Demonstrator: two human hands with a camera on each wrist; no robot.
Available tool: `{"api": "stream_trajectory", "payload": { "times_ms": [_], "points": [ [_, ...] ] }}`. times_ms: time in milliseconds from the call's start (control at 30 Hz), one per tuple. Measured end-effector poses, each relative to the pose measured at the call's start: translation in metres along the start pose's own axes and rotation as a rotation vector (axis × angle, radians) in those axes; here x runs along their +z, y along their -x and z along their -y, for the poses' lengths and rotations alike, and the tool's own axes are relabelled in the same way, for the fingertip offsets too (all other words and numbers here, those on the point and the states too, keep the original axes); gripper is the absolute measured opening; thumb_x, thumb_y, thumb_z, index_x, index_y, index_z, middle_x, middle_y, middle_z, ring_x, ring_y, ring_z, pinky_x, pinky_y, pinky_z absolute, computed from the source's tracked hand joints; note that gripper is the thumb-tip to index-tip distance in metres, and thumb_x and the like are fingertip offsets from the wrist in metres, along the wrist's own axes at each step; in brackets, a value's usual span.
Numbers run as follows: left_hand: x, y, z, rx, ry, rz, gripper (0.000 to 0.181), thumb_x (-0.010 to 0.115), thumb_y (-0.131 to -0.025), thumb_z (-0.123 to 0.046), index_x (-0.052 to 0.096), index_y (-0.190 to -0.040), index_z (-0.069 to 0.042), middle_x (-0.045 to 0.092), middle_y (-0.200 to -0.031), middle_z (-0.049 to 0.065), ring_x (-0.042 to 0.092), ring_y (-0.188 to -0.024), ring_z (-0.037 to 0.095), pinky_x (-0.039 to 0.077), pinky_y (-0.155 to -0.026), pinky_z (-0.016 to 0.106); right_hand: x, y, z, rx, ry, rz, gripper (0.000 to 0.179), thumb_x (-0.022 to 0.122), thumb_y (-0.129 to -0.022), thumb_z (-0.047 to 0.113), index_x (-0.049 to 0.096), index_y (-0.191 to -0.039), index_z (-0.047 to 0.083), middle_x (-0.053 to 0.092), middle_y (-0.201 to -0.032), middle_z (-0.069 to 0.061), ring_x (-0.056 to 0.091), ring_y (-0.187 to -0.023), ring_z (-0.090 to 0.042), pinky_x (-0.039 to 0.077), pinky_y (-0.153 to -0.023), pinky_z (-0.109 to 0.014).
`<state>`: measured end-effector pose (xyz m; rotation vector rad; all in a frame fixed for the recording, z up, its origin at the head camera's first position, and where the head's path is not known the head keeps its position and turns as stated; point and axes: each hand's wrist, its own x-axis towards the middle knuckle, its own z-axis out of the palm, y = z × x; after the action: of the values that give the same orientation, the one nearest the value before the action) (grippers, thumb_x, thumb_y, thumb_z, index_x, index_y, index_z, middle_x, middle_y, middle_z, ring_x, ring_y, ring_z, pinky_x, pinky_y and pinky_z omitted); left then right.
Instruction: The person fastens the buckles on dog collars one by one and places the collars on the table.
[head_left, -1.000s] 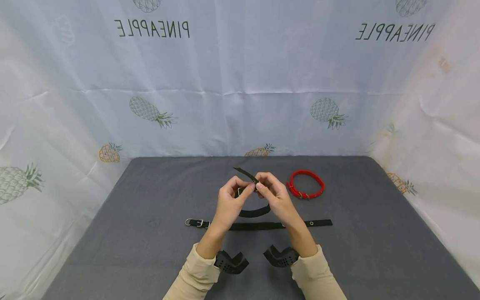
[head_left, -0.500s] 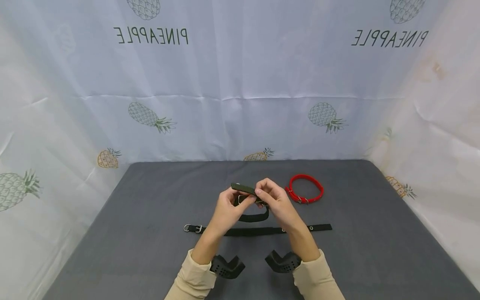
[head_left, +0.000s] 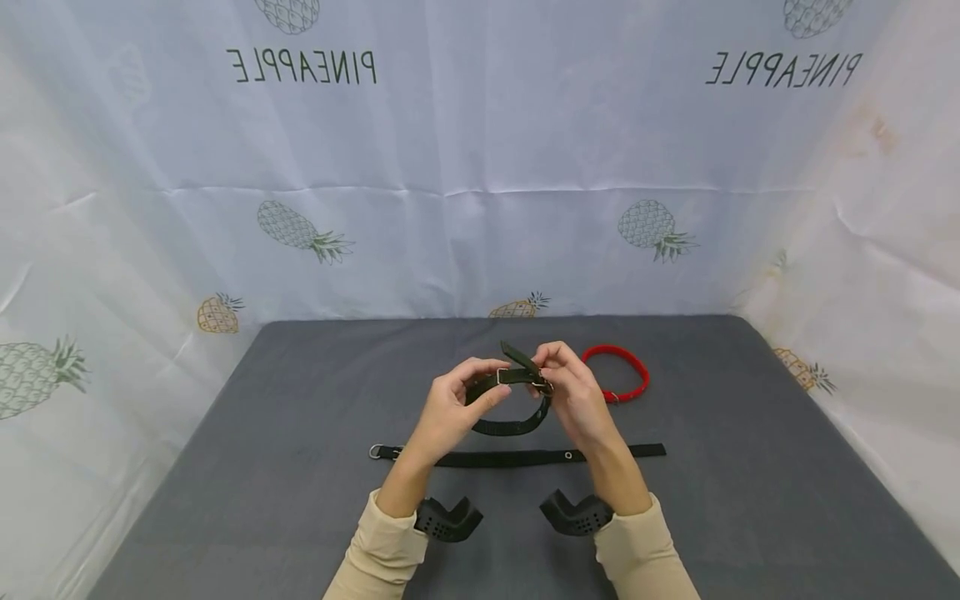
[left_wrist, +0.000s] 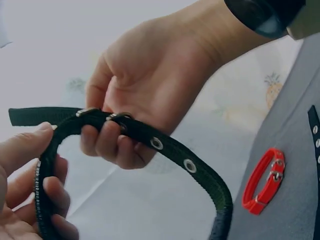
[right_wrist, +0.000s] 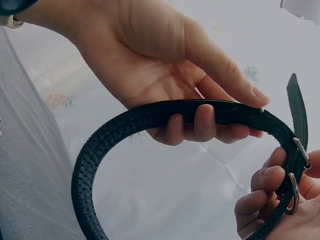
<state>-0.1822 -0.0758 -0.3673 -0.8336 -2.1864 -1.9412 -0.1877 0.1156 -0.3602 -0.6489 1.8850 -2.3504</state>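
Both hands hold a dark collar [head_left: 510, 428] bent into a loop above the table. My left hand [head_left: 450, 408] pinches the band on the left, its thumb next to a metal strap loop. My right hand [head_left: 577, 396] grips it by the metal buckle [right_wrist: 301, 150] and D-ring [right_wrist: 294, 195]. The strap's free end [head_left: 516, 354] sticks up past the buckle, pointing away. Metal-ringed holes show along the band in the left wrist view. Below the hands, a second black collar [head_left: 510, 458] lies straight on the table, partly hidden by the forearms.
A red collar [head_left: 643, 375], buckled into a ring, lies behind the right hand, partly covered by it. Grey cloth covers the table [head_left: 300, 475]. White curtains [head_left: 480, 167] with pineapple prints stand behind and at both sides.
The hands have moved slightly apart, showing more of the collar's loop. The strap's free end has swung to the right and upward. My right hand now overlaps the red collar.
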Motion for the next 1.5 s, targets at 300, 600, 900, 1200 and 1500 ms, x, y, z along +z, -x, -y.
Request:
{"api": "stream_trajectory", "payload": {
  "times_ms": [300,600,900,1200,1500],
  "points": [
    [0.003,0.001,0.004,0.195,-0.212,-0.021,0.023,0.069,-0.087,-0.008,0.069,-0.110,-0.003,0.067,-0.104,0.013,0.065,-0.095,0.016,0.056,-0.083,0.023,-0.007,0.007,0.012,0.122,0.205,0.149,0.028,0.033,-0.106,0.035,0.054,-0.112,0.017,0.057,-0.105,0.011,0.055,-0.098,-0.010,0.042,-0.094,-0.030],
    [0.002,-0.001,0.006,0.262,-0.228,-0.028,0.025,0.072,-0.082,-0.004,0.070,-0.107,-0.001,0.067,-0.101,0.013,0.064,-0.090,0.021,0.056,-0.077,0.024,-0.005,0.007,0.011,0.030,0.188,0.160,0.024,0.045,-0.103,0.020,0.050,-0.081,0.013,0.048,-0.086,0.008,0.045,-0.087,-0.012,0.038,-0.079,-0.030],
    [-0.004,-0.002,0.001,0.258,-0.180,-0.008,0.027,0.072,-0.083,-0.006,0.070,-0.110,0.000,0.066,-0.102,0.014,0.064,-0.091,0.019,0.057,-0.075,0.024,0.003,0.003,0.006,-0.164,0.196,0.103,0.027,0.050,-0.099,0.006,0.048,-0.076,-0.009,0.063,-0.089,0.013,0.053,-0.081,-0.007,0.043,-0.072,-0.024],
    [0.000,-0.002,0.006,0.307,-0.127,-0.051,0.026,0.073,-0.081,-0.005,0.070,-0.106,0.004,0.069,-0.101,0.018,0.067,-0.091,0.024,0.058,-0.072,0.025,0.009,0.003,-0.003,-0.288,0.172,0.085,0.024,0.052,-0.096,-0.001,0.049,-0.074,-0.010,0.058,-0.083,0.011,0.051,-0.073,-0.011,0.045,-0.068,-0.025],
    [-0.007,-0.002,0.007,0.251,-0.055,-0.070,0.026,0.069,-0.086,-0.004,0.067,-0.109,0.007,0.067,-0.101,0.024,0.062,-0.090,-0.001,0.055,-0.075,0.018,-0.004,0.002,0.001,-0.072,0.102,0.147,0.019,0.039,-0.105,0.021,0.058,-0.108,0.019,0.063,-0.086,0.012,0.058,-0.074,-0.008,0.050,-0.071,-0.025]
  ]
}}
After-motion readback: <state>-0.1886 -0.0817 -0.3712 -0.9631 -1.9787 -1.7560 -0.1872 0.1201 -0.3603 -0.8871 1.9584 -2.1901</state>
